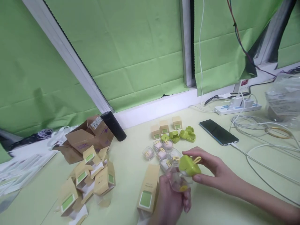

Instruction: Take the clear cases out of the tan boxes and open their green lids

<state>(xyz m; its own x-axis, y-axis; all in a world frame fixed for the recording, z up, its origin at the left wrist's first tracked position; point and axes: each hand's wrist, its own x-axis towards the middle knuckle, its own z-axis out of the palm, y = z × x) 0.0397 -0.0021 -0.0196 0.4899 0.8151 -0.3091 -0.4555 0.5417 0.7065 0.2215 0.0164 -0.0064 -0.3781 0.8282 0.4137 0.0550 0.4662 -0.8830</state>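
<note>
In my right hand (211,167) is a small lime-green case (189,165) with a yellow loop, pinched between thumb and fingers. My left hand (172,197) is wrapped round a clear plastic case (177,181) with something yellow inside, just below the green one. Close to my left wrist lies a long kraft box (148,189) with a green label. Beyond my hands, several clear cases with pale pink contents (161,153) sit in a cluster. Behind them are several lime-green cases (187,134), some of them opened.
Small kraft boxes (164,126) stand at the back. Opened kraft boxes (82,178) pile up at left, before a brown carton (90,134) and a black cylinder (114,126). At right are a phone (218,132), a power strip (237,108), loose white cables (255,131) and a plastic bag (283,97).
</note>
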